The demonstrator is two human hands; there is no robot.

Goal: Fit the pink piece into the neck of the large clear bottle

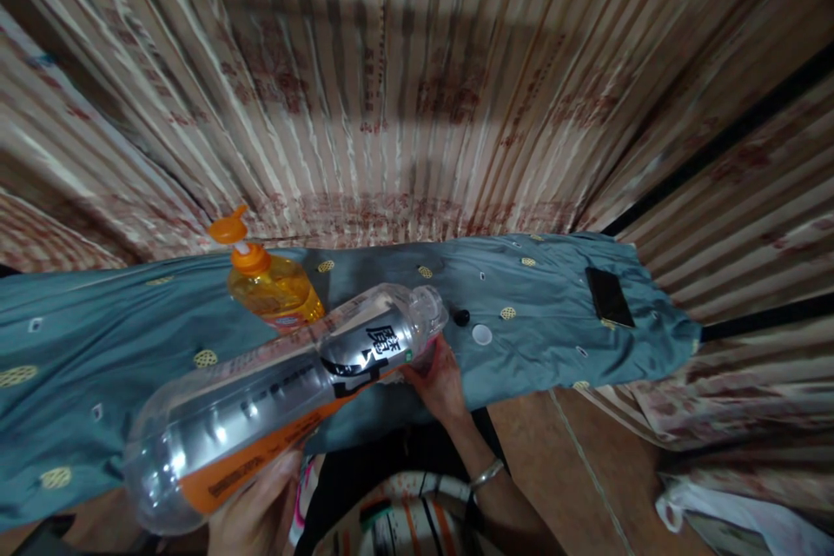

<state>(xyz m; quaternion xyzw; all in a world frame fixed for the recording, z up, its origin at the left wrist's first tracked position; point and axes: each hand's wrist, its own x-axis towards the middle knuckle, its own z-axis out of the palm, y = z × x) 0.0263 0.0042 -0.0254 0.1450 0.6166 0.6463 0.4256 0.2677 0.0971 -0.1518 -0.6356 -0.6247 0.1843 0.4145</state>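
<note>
A large clear plastic bottle [287, 391] with a silver and orange label lies slanted in front of me, its neck pointing right and slightly away. My left hand [261, 499] grips it from below near the base; part of that hand is hidden by the bottle. At the neck end, my right hand [440, 387] holds the bottle's underside, with some fingers out of sight behind it. No cap shows on the bottle's mouth. Just right of the mouth, a small black round piece [461, 317] and a white round cap [481, 334] rest on the cloth.
Behind the bottle stands a pump bottle [277, 287] of orange liquid. A dark phone [609, 297] lies toward the right end of the teal patterned cloth [547, 347]. Pleated curtains [404, 104] enclose the back and sides. A white plastic bag [736, 512] is at lower right.
</note>
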